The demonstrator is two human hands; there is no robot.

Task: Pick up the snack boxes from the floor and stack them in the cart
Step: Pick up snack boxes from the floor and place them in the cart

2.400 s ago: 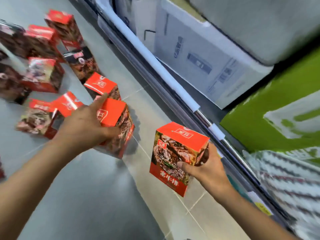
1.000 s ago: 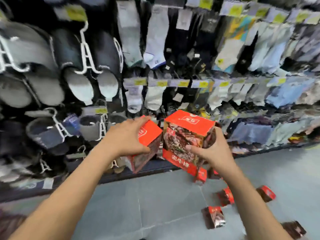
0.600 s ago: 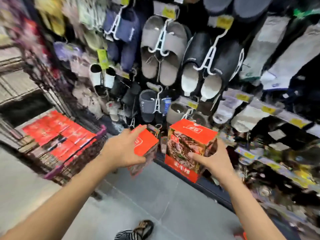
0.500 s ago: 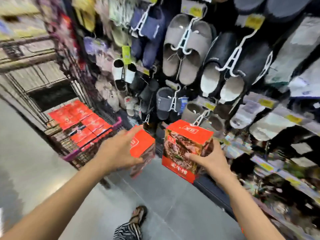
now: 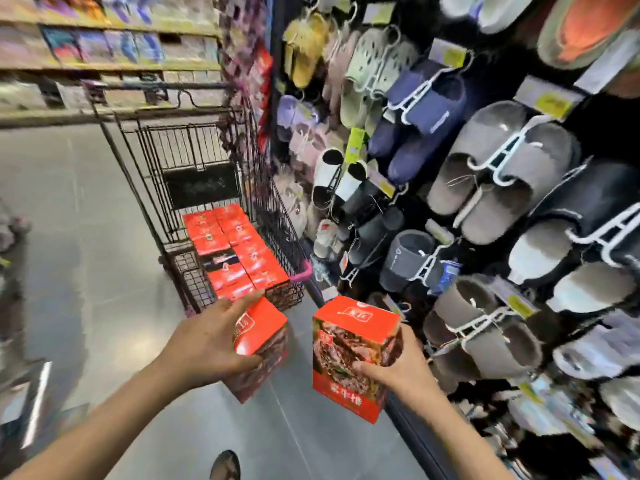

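My left hand grips a red snack box from above, tilted. My right hand holds a second red snack box upright by its right side, with a meat picture on its front. Both boxes hang in the air in front of me, side by side. A black wire cart stands a little ahead, just beyond my left hand. Several red snack boxes lie packed in rows on its floor.
A wall rack of hanging slippers runs along the right, close to my right hand. Grey floor stretches left of the cart. Store shelves line the far side. A foot shows at the bottom edge.
I have turned left from the boxes scattered on the floor, past socks and slippers, until the cart came ahead. Both hands kept their boxes the whole time.
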